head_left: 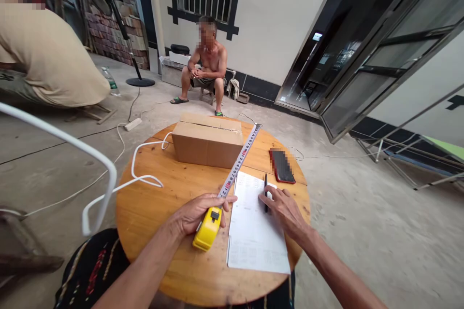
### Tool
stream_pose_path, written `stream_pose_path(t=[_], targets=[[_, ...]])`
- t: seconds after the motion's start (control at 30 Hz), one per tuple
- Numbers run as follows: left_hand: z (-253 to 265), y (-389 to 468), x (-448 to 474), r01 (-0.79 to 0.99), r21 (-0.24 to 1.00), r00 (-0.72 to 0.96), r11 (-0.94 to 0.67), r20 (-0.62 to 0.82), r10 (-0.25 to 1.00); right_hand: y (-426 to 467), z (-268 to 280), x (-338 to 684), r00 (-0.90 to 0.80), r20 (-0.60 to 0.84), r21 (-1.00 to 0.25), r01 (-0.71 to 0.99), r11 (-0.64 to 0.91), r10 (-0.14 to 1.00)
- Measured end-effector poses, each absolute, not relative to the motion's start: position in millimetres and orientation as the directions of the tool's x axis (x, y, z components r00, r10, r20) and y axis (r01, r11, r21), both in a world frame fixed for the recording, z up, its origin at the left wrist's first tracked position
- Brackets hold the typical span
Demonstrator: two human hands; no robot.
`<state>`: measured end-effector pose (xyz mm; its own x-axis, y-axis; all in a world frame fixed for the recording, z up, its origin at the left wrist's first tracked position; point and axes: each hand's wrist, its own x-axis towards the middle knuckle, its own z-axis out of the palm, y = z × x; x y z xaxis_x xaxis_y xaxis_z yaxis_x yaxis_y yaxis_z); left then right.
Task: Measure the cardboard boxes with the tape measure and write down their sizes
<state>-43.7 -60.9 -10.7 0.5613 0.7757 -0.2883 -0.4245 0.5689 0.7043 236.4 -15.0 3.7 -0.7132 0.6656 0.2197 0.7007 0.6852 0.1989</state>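
My left hand (201, 210) is closed around a yellow tape measure (208, 230). Its numbered blade (239, 161) is pulled out and runs away from me, past the near right corner of a closed cardboard box (207, 147). My right hand (284, 207) rests over the right edge of some white printed paper (250, 231), with the fingers pinched on a black pen (266, 186). Part of the pen is hidden under the fingers. A phone in a red case (282, 166) lies beyond that hand.
These things are on a round wooden table (163, 260). A white cable (143, 178) crosses its left side, near a white bent tube (97, 154). One person (208, 63) sits beyond the table; another (50, 58) sits at left. A power strip (133, 124) lies on the floor.
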Motion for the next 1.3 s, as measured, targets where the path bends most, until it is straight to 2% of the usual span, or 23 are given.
stream_pose_path(t=[0.2, 0.27, 0.33, 0.4, 0.43, 0.53, 0.6, 0.67, 0.77, 0.87, 1.17, 1.3], targets=[[-12.5, -61.9, -44.7, -0.432, 0.707, 0.545, 0.56, -0.291, 0.787, -7.8, 5.8, 242.2, -0.744, 0.278, 0.157, 0.659, 0.736, 0.607], [-12.1, -62.0, -44.9, -0.437, 0.703, 0.542, 0.561, -0.291, 0.788, -9.4, 14.2, 246.4, -0.686, 0.379, 0.117, 0.701, 0.704, 0.621], [-11.6, -62.1, -44.8, -0.445, 0.698, 0.542, 0.561, -0.288, 0.79, -15.8, 23.4, 247.7, -0.537, 0.532, -0.03, 0.76, 0.649, 0.654], [-11.2, -62.3, -44.6, -0.456, 0.694, 0.538, 0.557, -0.285, 0.794, -27.6, 29.7, 244.5, -0.304, 0.637, -0.27, 0.772, 0.575, 0.708], [-11.1, -62.4, -44.5, -0.46, 0.693, 0.535, 0.556, -0.283, 0.796, -35.2, 30.7, 241.3, -0.193, 0.644, -0.389, 0.751, 0.534, 0.74], [-11.7, -62.6, -44.4, -0.465, 0.692, 0.531, 0.552, -0.28, 0.8, -60.4, 24.8, 227.5, 0.027, 0.557, -0.663, 0.616, 0.426, 0.83], [-12.2, -62.6, -44.8, -0.465, 0.692, 0.533, 0.552, -0.279, 0.799, -75.4, 15.4, 217.0, 0.124, 0.452, -0.824, 0.436, 0.361, 0.883], [-12.5, -62.6, -45.3, -0.46, 0.691, 0.539, 0.557, -0.281, 0.794, -86.4, 5.0, 206.9, 0.199, 0.338, -0.932, 0.207, 0.297, 0.92], [-12.1, -62.9, -45.7, -0.456, 0.689, 0.544, 0.563, -0.285, 0.789, -95.2, -7.3, 194.4, 0.273, 0.2, -0.975, -0.037, 0.219, 0.941], [-11.7, -64.0, -44.6, -0.461, 0.693, 0.535, 0.554, -0.281, 0.797, -97.9, -13.0, 187.6, 0.302, 0.099, -0.982, -0.126, 0.143, 0.948], [-13.3, -64.6, -41.7, -0.489, 0.701, 0.514, 0.519, -0.25, 0.821, -90.4, -3.8, 181.2, 0.332, 0.099, -0.969, -0.181, 0.166, 0.938], [-15.7, -64.6, -42.4, -0.495, 0.703, 0.51, 0.511, -0.241, 0.826, -93.1, -7.0, 173.2, 0.344, 0.089, -0.981, -0.133, 0.143, 0.935]])
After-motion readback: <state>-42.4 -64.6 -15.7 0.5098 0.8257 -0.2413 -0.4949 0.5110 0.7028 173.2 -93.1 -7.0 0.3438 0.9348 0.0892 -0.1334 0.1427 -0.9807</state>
